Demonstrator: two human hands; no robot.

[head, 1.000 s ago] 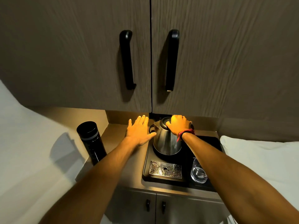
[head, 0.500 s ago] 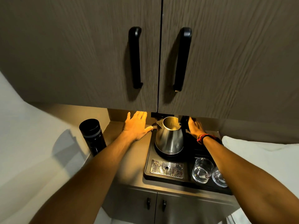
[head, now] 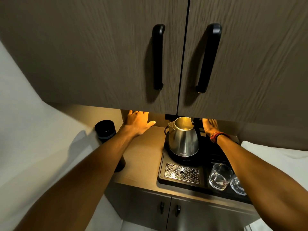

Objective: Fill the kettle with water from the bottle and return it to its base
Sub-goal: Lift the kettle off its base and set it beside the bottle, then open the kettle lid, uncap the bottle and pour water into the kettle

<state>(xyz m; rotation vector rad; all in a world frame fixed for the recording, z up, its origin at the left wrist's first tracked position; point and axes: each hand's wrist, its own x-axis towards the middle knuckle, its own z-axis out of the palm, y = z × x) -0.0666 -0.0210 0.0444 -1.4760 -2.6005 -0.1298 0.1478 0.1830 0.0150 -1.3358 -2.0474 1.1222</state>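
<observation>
A steel kettle stands upright on its round black base, on the black tray. Its lid is flipped up and the inside shows. A black bottle with its cap on stands at the counter's left edge, partly behind my left forearm. My left hand hovers flat with spread fingers over the counter, between bottle and kettle, touching neither. My right hand is just right of the kettle's black handle, fingers extended, their tips hidden under the cabinet edge.
Overhead cabinet doors with black handles hang low above the kettle. On the tray lie a metal drip grate and two glasses at front right. White bedding lies at the right, small lower doors below.
My right hand left the kettle's top and moved to the right behind the handle; the lid now stands open. My left hand drifted back and left, away from the kettle.
</observation>
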